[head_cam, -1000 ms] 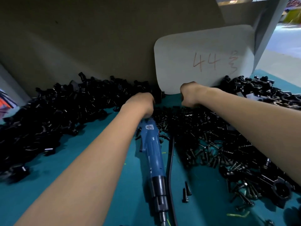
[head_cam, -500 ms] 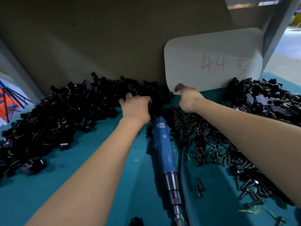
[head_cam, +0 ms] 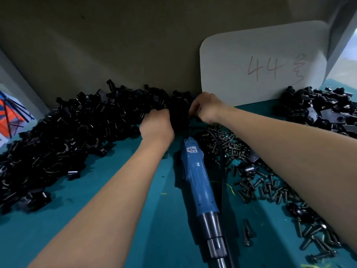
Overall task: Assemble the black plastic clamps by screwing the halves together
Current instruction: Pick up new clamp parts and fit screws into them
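A long heap of black clamp halves fills the back left of the teal table. My left hand is curled at the heap's right end, fingers closed among black parts. My right hand is curled just beyond it, pinching at a dark clump of clamp parts between the two hands. Which piece each hand holds is too dark to tell. Black screws lie scattered to the right. A blue electric screwdriver lies between my forearms, its tip pointing toward me.
A white card marked "44" leans on the brown back wall. A second pile of black parts sits at the far right. The screwdriver's black cable runs beside it. Bare teal tabletop lies near me.
Both hands have come together at the right end of the clamp heap. The left hand, open 0.5 s ago, has curled shut; the right has moved left off the screws.
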Available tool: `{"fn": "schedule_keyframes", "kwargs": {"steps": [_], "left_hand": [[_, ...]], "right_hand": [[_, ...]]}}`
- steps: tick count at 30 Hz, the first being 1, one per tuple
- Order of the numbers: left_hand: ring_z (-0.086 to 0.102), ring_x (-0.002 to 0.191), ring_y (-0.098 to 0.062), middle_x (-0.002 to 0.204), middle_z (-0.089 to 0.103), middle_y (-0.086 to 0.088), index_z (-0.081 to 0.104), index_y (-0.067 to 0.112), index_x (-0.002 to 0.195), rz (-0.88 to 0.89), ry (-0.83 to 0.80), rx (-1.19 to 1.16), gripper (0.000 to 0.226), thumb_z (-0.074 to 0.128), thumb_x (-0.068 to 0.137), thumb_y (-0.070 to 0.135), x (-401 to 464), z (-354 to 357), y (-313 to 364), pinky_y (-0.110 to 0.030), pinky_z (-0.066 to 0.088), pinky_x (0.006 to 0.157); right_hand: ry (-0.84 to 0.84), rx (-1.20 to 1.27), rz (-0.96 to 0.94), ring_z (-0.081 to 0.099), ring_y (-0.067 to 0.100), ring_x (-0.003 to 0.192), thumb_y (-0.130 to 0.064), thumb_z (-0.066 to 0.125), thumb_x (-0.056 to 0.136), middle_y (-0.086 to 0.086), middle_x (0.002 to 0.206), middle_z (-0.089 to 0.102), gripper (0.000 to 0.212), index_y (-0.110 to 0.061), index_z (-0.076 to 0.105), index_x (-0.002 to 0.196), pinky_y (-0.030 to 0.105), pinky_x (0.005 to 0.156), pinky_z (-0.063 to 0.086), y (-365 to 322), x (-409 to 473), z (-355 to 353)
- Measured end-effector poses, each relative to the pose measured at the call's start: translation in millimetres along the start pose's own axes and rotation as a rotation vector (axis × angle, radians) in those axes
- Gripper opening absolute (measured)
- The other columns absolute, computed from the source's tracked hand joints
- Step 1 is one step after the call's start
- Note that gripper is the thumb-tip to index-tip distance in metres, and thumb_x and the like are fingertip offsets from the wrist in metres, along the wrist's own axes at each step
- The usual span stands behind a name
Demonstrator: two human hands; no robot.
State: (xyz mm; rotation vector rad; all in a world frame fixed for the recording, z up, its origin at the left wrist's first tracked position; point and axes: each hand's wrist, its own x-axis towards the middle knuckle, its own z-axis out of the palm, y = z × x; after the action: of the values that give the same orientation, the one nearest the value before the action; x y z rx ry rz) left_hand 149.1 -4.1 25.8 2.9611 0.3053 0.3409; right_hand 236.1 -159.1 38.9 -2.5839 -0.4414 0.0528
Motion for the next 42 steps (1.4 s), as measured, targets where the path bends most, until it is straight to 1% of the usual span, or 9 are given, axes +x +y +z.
{"fn": "schedule_keyframes", "kwargs": {"steps": [5,10,15,17,21,28,32,38,42], "left_hand": [[0.06,0.109,-0.036,0.12,0.06,-0.017,0.062,0.009,0.124,-0.038,0.136,-0.236,0.033,0.068,0.091,0.012,-13,-10,4,-0.041,0.053,0.087],[0.073,0.08,-0.022,0.103,0.073,-0.01,0.069,0.014,0.122,-0.145,-0.191,-1.4,0.033,0.067,0.1,0.038,-47,-30,30,-0.037,0.065,0.072],[0.07,0.069,-0.018,0.089,0.074,-0.008,0.076,0.012,0.1,-0.084,-0.107,-1.544,0.01,0.07,0.099,0.019,-98,-27,30,-0.029,0.061,0.066],[0.068,0.065,-0.016,0.084,0.075,-0.006,0.076,0.014,0.094,-0.138,-0.049,-1.647,0.008,0.071,0.098,0.019,-118,-28,21,-0.027,0.059,0.064],[0.053,0.048,-0.012,0.063,0.062,0.003,0.074,0.019,0.081,-0.232,0.031,-1.585,0.039,0.059,0.103,0.047,-151,-28,3,-0.02,0.043,0.044],[0.063,0.059,-0.013,0.075,0.07,0.002,0.079,0.014,0.101,-0.301,-0.214,-1.712,0.058,0.038,0.107,0.054,-177,-23,-13,-0.019,0.052,0.052],[0.063,0.062,-0.018,0.094,0.066,-0.013,0.075,0.007,0.116,-0.269,-0.387,-1.734,0.082,0.024,0.102,0.069,-176,-23,-13,-0.022,0.054,0.052],[0.07,0.083,-0.031,0.117,0.068,-0.022,0.069,0.002,0.13,-0.163,-0.503,-1.871,0.099,0.017,0.096,0.079,-171,-26,-18,-0.038,0.062,0.076],[0.069,0.101,-0.039,0.126,0.063,-0.024,0.065,0.003,0.136,-0.134,-0.506,-1.961,0.086,0.028,0.099,0.071,-169,-26,-18,-0.045,0.059,0.089]], "right_hand": [[0.238,0.401,0.167,0.064,0.017,0.076,0.008,0.055,0.097,0.009,0.107,0.073,0.039,-0.02,0.078,0.085,0.014,0.053,0.045,-1,-24,-22],[0.048,0.89,0.097,0.04,0.011,0.044,-0.001,0.064,0.097,0.006,0.075,0.063,0.017,-0.016,0.07,0.102,0.021,0.037,0.031,-13,-96,-29],[0.185,1.066,0.138,0.043,0.011,0.048,-0.014,0.068,0.1,0.008,0.077,0.061,0.005,-0.01,0.064,0.1,0.02,0.039,0.032,-9,-164,-18],[0.226,1.254,0.185,0.042,0.01,0.05,-0.027,0.062,0.104,0.007,0.074,0.061,0.026,-0.008,0.064,0.086,0.02,0.04,0.031,-4,-185,-16],[0.111,1.735,0.312,0.039,0.007,0.047,-0.048,0.055,0.104,0.003,0.068,0.057,0.042,-0.013,0.05,0.081,0.017,0.036,0.029,-8,-213,-17],[0.054,1.263,0.308,0.049,0.009,0.051,-0.017,0.066,0.102,0.012,0.092,0.064,0.016,-0.007,0.054,0.104,0.017,0.04,0.031,-23,-222,-13],[-0.006,1.306,0.214,0.061,0.014,0.064,0.005,0.053,0.103,0.018,0.093,0.063,0.012,-0.004,0.052,0.111,0.019,0.05,0.045,-26,-220,-5],[0.112,1.336,0.08,0.042,0.013,0.048,-0.038,0.057,0.106,0.009,0.071,0.064,0.027,-0.011,0.055,0.1,0.02,0.04,0.029,-17,-220,8],[0.11,1.367,0.034,0.044,0.014,0.053,-0.036,0.051,0.109,0.006,0.068,0.059,0.025,-0.016,0.065,0.112,0.02,0.043,0.032,-15,-222,16]]}}
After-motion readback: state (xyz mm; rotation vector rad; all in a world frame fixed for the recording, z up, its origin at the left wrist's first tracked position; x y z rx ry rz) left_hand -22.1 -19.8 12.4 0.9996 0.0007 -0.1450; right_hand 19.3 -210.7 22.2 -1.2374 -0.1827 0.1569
